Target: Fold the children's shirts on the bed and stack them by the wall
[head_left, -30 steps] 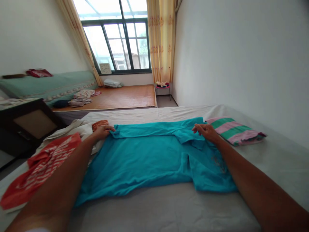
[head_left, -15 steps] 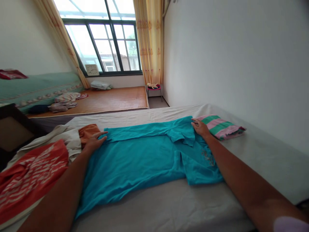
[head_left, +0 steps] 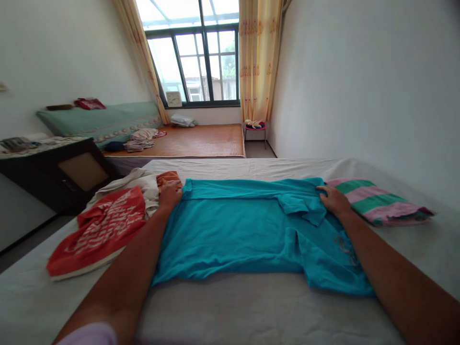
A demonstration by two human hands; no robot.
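A turquoise T-shirt (head_left: 233, 230) lies flat on the bed sheet, hem to the left and collar end to the right. Its far side is folded over in a long strip, with one sleeve lying on top. At the far hem corner, my left hand (head_left: 170, 194) is closed on the fabric edge. My right hand (head_left: 335, 199) pinches the far edge of the shirt near the shoulder, thumb and fingers together. The near sleeve spreads toward me, and a grey print shows by my right forearm.
Left of the shirt lie a red garment with white lettering (head_left: 108, 225) and a beige one (head_left: 138, 184). A folded pink-and-green striped cloth (head_left: 381, 199) rests at right beside the wall. Beyond are a dark cabinet (head_left: 53, 167), a second bed (head_left: 208, 139) and a small stool (head_left: 255, 127).
The view has swung left, so everything sits further right in the picture. The folded strip looks straighter and smoother. Both hands remain at the shirt's far edge.
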